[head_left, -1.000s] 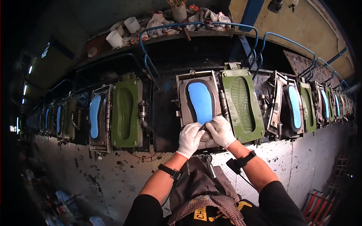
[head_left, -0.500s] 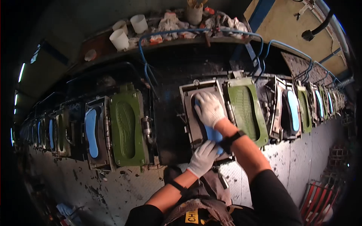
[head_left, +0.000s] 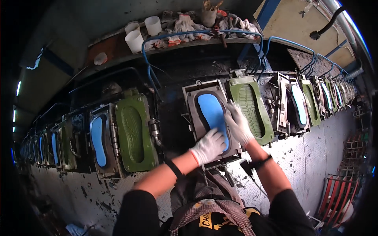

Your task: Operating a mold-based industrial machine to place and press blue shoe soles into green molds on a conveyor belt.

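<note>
Left hand point(head_left: 208, 145): flat and loose, pressing the blue sole point(head_left: 212, 114) (white glove on).
Right hand point(head_left: 239, 125): flat too, gripping nothing, at the sole's right edge.
Mould point(head_left: 191, 103): grey, holds the sole.

A long, dark, grimy worktop point(head_left: 173, 118) carries a row of open metal sole moulds point(head_left: 197, 114), blue soles point(head_left: 212, 114) inside, green lids point(head_left: 134, 131) beside them.
</note>
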`<state>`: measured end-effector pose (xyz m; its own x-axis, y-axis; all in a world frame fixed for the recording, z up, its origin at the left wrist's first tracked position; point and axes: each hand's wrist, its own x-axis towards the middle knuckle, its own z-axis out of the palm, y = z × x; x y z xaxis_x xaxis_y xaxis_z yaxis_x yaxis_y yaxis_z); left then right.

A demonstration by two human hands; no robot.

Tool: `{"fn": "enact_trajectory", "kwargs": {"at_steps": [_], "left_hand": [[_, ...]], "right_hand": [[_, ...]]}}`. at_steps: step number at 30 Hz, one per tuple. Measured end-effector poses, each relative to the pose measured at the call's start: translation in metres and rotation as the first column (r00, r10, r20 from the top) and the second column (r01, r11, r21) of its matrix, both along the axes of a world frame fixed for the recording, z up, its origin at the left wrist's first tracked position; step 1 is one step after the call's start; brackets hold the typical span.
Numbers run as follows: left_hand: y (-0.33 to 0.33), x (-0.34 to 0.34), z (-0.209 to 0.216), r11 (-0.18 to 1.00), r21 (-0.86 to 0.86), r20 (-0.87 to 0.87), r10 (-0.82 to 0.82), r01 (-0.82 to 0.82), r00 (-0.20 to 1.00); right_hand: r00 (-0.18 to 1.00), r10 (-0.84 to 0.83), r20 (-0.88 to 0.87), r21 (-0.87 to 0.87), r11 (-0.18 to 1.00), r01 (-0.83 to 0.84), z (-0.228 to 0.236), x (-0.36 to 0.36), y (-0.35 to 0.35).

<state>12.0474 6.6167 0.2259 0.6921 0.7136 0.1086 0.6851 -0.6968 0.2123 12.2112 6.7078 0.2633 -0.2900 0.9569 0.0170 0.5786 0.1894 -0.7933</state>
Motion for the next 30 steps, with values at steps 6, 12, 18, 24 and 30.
{"fn": "enact_trajectory", "kwargs": {"at_steps": [6, 12, 18, 24, 30], "left_hand": [[0.054, 0.0, 0.005, 0.883, -0.391, 0.103, -0.237, 0.259, 0.966], [0.049, 0.006, -0.005, 0.896, -0.384, 0.34, -0.088, 0.224, 0.936], [0.063, -0.093, -0.053, 0.396, -0.785, 0.509, 0.85, -0.476, -0.133], [0.018, -0.089, -0.165, 0.26, -0.925, 0.099, 0.869, 0.278, -0.484], [-0.08, -0.04, -0.057, 0.164, -0.902, 0.224, 0.968, -0.398, -0.111]], "right_hand": [[0.971, -0.204, -0.128, -0.953, 0.297, -0.063, 0.018, 0.086, -0.154], [0.465, 0.87, -0.166, -0.981, -0.099, -0.165, -0.023, 0.065, -0.067], [0.729, 0.677, 0.096, -0.802, 0.486, -0.347, 0.016, 0.114, -0.09], [0.954, 0.294, -0.053, -0.911, 0.378, -0.167, 0.011, 0.168, -0.1], [0.984, 0.066, -0.164, -0.938, 0.298, -0.176, -0.004, 0.175, -0.089]]}}
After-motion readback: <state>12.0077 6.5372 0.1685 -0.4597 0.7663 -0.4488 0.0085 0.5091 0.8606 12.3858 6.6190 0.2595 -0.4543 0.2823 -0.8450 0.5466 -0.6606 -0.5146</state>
